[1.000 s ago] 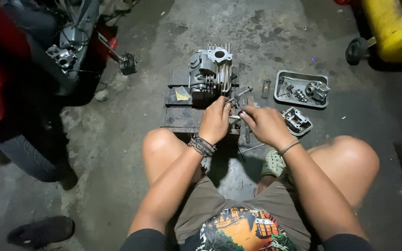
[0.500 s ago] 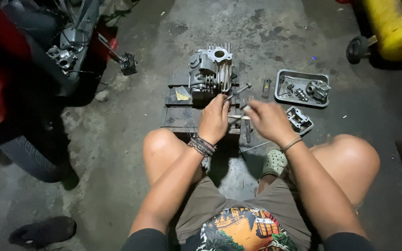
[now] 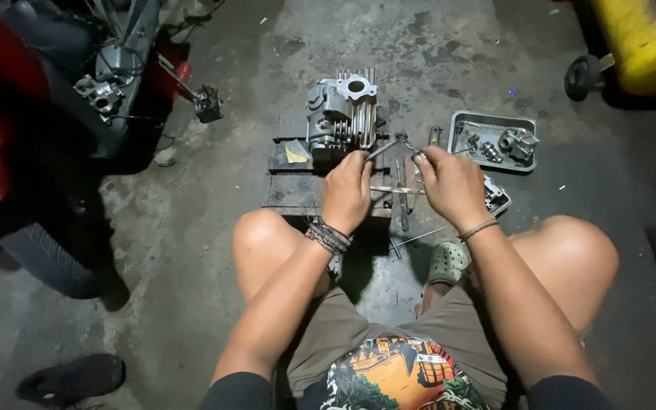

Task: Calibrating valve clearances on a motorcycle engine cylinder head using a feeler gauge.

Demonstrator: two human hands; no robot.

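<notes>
Now, looking down from the head camera, I have both hands meeting over a low bench (image 3: pixel 290 193) at about 12 o'clock from my knees. My left hand (image 3: pixel 347 193) has its fingers curled together around a thin metal rod (image 3: pixel 383 148) that angles up toward 1 o'clock, its far end near the finned cylinder head (image 3: pixel 343 114). My right hand (image 3: pixel 453 182) is closed too, fingertips pinched at the rod's upper end by a small fitting; I cannot tell exactly what sits between them. A second slim rod (image 3: pixel 396 190) lies crosswise between the two hands, and I cannot tell which hand, if either, bears on it.

The head stands on the bench at 12 o'clock, just beyond my knuckles. I judge it heavy, rigid cast metal, with thin fins that could chip or cut, so it wants lifting by its solid body, not by the fins. The rod looks light, stiff and probably oily, so slippery; a grip near its middle, as the left hand has it, seems steadiest.

At 2 o'clock a grey tray (image 3: pixel 529 121) holds small engine parts, well apart from the hands. A motorbike (image 3: pixel 108 83) stands at 10 o'clock, a yellow tank (image 3: pixel 647 38) at the far 2 o'clock corner, and a dark shoe (image 3: pixel 70 378) lies at 8 o'clock.
</notes>
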